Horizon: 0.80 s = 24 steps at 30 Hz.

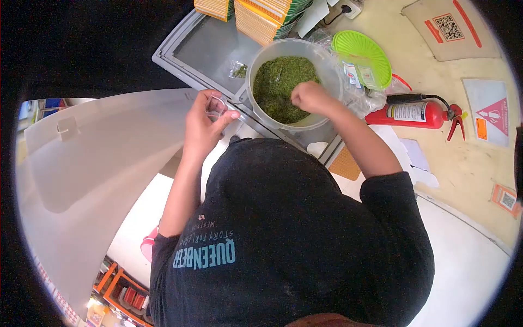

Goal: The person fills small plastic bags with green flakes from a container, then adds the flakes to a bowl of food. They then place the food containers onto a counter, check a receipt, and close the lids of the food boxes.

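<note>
My left hand (201, 125) holds a small clear plastic bag (216, 107) between thumb and fingers, left of a large translucent tub (255, 106). Finely shredded green leaves (280, 82) fill the lower part of that tub. Over the leaves, inside the tub's right side, my right hand (313, 98) is closed with its fingertips pointing down. Whatever it may grip is hidden. A small clear packet with some green bits (238, 70) lies just left of the tub on the glass-topped surface (210, 46).
Stacks of yellow-orange packs (261, 22) stand behind the tub. To its right are a lime-green lid (362, 52), loose clear plastic bags (362, 101) and a red fire extinguisher (422, 114). A large whitish panel (109, 136) stands at the left.
</note>
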Motion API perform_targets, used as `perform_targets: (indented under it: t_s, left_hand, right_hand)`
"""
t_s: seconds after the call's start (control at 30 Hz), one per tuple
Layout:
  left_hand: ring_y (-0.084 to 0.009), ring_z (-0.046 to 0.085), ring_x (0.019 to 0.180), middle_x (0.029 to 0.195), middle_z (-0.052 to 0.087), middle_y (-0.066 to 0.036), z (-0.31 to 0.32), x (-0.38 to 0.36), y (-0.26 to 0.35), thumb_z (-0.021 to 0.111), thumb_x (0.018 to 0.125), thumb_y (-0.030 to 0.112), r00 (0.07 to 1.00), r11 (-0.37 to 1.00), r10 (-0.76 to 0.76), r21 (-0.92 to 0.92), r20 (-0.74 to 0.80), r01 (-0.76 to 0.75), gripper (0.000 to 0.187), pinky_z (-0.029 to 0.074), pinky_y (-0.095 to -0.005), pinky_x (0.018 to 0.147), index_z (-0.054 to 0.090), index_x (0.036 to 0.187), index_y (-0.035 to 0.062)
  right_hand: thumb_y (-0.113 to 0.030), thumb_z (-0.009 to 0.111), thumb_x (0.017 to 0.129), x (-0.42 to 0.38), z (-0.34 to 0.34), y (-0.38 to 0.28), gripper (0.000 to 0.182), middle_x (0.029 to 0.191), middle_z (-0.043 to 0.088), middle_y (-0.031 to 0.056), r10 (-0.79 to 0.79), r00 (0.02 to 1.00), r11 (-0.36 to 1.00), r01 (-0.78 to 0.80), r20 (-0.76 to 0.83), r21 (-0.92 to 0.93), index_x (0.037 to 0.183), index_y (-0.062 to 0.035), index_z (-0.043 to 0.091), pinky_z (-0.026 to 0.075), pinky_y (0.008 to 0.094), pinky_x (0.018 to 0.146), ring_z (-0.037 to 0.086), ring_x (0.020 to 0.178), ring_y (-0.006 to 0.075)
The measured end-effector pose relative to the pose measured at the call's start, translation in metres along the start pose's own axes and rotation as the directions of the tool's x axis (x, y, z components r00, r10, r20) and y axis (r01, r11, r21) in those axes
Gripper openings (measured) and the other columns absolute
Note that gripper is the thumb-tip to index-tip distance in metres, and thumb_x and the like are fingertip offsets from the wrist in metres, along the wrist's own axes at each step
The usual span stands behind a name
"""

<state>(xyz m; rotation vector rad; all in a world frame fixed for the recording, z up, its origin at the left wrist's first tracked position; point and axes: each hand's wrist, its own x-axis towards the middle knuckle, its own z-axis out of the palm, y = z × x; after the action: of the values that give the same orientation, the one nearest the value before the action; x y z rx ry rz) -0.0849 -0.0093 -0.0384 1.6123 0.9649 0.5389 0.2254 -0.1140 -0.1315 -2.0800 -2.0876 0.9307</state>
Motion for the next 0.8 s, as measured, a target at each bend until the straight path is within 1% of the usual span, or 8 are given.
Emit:
perform_targets:
  t_s: [0.1,0.13,0.23,0.33,0.43,0.53,0.63,0.8]
  left_hand:
    - [-0.0113,0.058,0.079,0.087,0.061,-0.003,0.001,0.0,-0.013,0.089,0.078,0.023,0.998,0.998,0.058,-0.033,-0.01,-0.058,0.056,0.049,-0.0273,0.065,0.056,0.117,0.0015]
    - [-0.0116,0.058,0.08,0.087,0.061,-0.003,0.002,0.0,-0.012,0.089,0.078,0.023,0.997,0.997,0.071,-0.017,-0.004,-0.071,0.055,0.049,-0.0276,0.068,0.056,0.117,0.0013]
    - [-0.0124,0.058,0.082,0.086,0.062,-0.003,0.007,0.0,-0.005,0.089,0.078,0.022,0.995,0.995,0.096,-0.004,0.026,-0.096,0.055,0.049,-0.0283,0.076,0.056,0.117,0.0007]
    - [-0.013,0.058,0.084,0.086,0.061,-0.003,0.008,-0.001,-0.005,0.089,0.078,0.023,0.996,0.996,0.078,-0.046,0.036,-0.077,0.055,0.049,-0.0287,0.078,0.056,0.116,0.0003]
    - [-0.0129,0.058,0.083,0.086,0.062,-0.003,0.008,-0.005,-0.006,0.09,0.077,0.023,0.999,0.997,0.046,-0.07,0.028,-0.044,0.055,0.049,-0.0287,0.078,0.057,0.115,0.0006]
    - [-0.0128,0.058,0.084,0.086,0.062,-0.003,0.007,-0.006,-0.004,0.09,0.076,0.024,0.999,0.997,0.016,-0.074,0.041,-0.013,0.056,0.049,-0.029,0.078,0.057,0.114,0.0006]
    - [-0.0131,0.059,0.084,0.086,0.062,-0.003,0.007,-0.007,0.002,0.092,0.073,0.026,0.998,0.999,0.027,-0.028,0.055,-0.026,0.059,0.049,-0.0294,0.078,0.057,0.113,0.0011]
    - [-0.0164,0.062,0.083,0.086,0.065,-0.007,0.015,0.003,0.015,0.095,0.067,0.03,0.964,0.957,0.25,0.13,0.088,-0.26,0.065,0.052,-0.0321,0.078,0.058,0.113,0.0018]
  right_hand:
    - [-0.011,0.058,0.088,-0.025,-0.047,-0.027,0.018,0.091,0.072,0.0196,0.209,0.9,0.872,-0.348,-0.382,-0.344,0.085,-0.0055,0.075,0.059,0.0481,0.074,0.073,0.083,0.0352]
    - [-0.012,0.057,0.089,-0.024,-0.052,-0.021,0.019,0.085,0.072,0.0178,0.207,0.892,0.827,-0.379,-0.402,-0.414,0.086,-0.006,0.075,0.059,0.0485,0.073,0.074,0.084,0.034]
    - [-0.012,0.057,0.089,-0.024,-0.031,-0.009,0.02,0.088,0.073,0.0177,0.116,0.984,0.824,-0.172,-0.136,-0.54,0.087,-0.0041,0.075,0.06,0.0488,0.075,0.074,0.088,0.0329]
    - [-0.014,0.06,0.085,-0.027,-0.023,-0.017,0.017,0.088,0.072,0.0158,0.171,0.985,0.877,-0.168,-0.034,-0.451,0.083,-0.0046,0.073,0.058,0.0444,0.07,0.073,0.087,0.0328]
    - [-0.015,0.064,0.083,-0.025,-0.02,-0.013,0.014,0.09,0.073,0.0145,0.131,0.968,0.944,-0.057,0.212,-0.325,0.084,-0.0065,0.075,0.057,0.0437,0.072,0.072,0.089,0.0316]
    - [-0.014,0.067,0.081,-0.026,-0.022,-0.006,0.013,0.087,0.073,0.0131,-0.014,0.975,0.99,0.045,0.223,-0.135,0.087,-0.0079,0.076,0.054,0.0441,0.072,0.072,0.085,0.0306]
    - [-0.02,0.068,0.085,-0.033,-0.046,-0.005,0.018,0.092,0.075,0.0136,-0.098,0.962,0.987,0.062,0.253,0.147,0.096,-0.0081,0.076,0.056,0.0426,0.077,0.072,0.085,0.0318]
    - [-0.026,0.068,0.09,-0.064,-0.081,-0.01,0.024,0.088,0.074,0.0141,-0.012,0.999,0.971,0.002,0.039,0.239,0.102,-0.0059,0.075,0.054,0.0398,0.074,0.071,0.081,0.0294]
